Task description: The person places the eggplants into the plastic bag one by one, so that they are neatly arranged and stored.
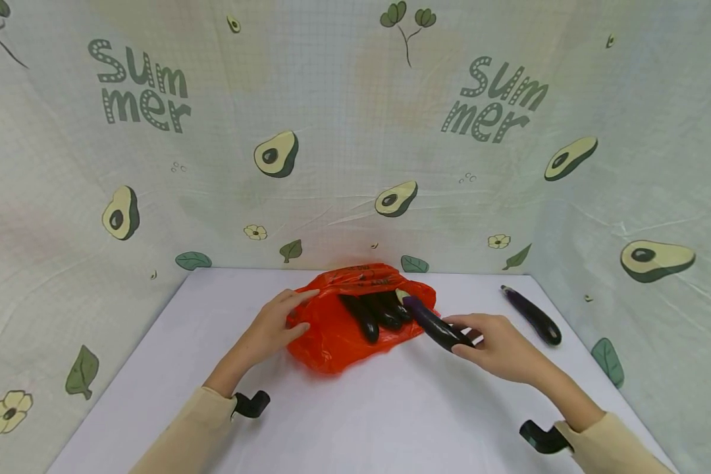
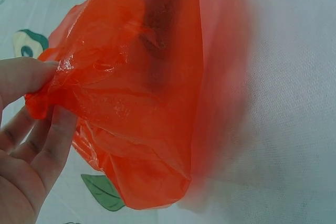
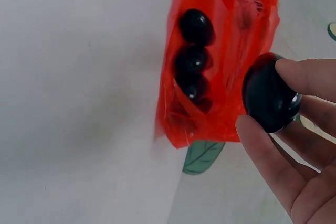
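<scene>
A red plastic bag (image 1: 332, 342) lies on the table with its mouth toward me, and three dark eggplants (image 1: 364, 319) rest inside it. My left hand (image 1: 278, 322) pinches the bag's left edge between thumb and fingers; in the left wrist view the red film (image 2: 131, 77) bunches in that grip. Over the bag's right side, my right hand (image 1: 492, 345) holds another eggplant (image 1: 435, 326) by its rounded end, its stem end pointing into the opening. The right wrist view shows the held eggplant (image 3: 268, 95) end-on, apart from the three in the bag.
One more eggplant (image 1: 531, 315) lies on the white table (image 1: 355, 421) at the right, near the table's edge. A printed cloth (image 1: 332, 85) with avocados and leaves hangs behind the table and along both sides.
</scene>
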A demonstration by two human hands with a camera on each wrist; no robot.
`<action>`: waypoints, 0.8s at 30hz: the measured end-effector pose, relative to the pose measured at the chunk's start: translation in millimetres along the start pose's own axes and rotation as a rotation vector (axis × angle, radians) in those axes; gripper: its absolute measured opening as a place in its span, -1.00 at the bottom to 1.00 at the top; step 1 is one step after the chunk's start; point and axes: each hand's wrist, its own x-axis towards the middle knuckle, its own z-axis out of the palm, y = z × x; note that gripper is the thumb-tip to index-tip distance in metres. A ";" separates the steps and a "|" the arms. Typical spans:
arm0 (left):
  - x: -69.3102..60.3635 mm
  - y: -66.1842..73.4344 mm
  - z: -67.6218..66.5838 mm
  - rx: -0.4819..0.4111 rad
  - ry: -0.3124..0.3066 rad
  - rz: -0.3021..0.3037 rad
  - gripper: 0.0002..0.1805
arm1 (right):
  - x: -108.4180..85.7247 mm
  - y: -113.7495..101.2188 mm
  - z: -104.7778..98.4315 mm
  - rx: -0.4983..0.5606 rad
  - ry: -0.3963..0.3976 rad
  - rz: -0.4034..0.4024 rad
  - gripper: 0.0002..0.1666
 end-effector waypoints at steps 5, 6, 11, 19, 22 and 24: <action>0.0 -0.4 0.6 -0.009 -0.003 0.000 -0.21 | 10.6 -7.3 11.6 0.013 -0.027 -0.047 -0.46; 0.0 -0.5 0.7 -0.009 -0.003 0.001 -0.21 | 13.2 -8.8 14.7 0.010 -0.031 -0.046 -0.48; 0.2 -1.6 1.4 -0.005 0.000 -0.001 -0.21 | 27.3 -17.0 31.6 -0.009 -0.039 -0.022 -0.49; 1.2 -1.0 1.1 -0.003 0.000 0.007 -0.21 | 47.3 -26.2 54.9 -0.050 -0.037 -0.021 -0.48; 1.3 -0.8 0.9 -0.001 -0.001 0.003 -0.20 | 54.8 -32.2 64.0 -0.063 -0.022 -0.030 -0.48; 0.9 -1.5 0.9 0.006 -0.002 0.004 -0.20 | 60.3 -36.9 70.1 -0.055 -0.012 -0.036 -0.48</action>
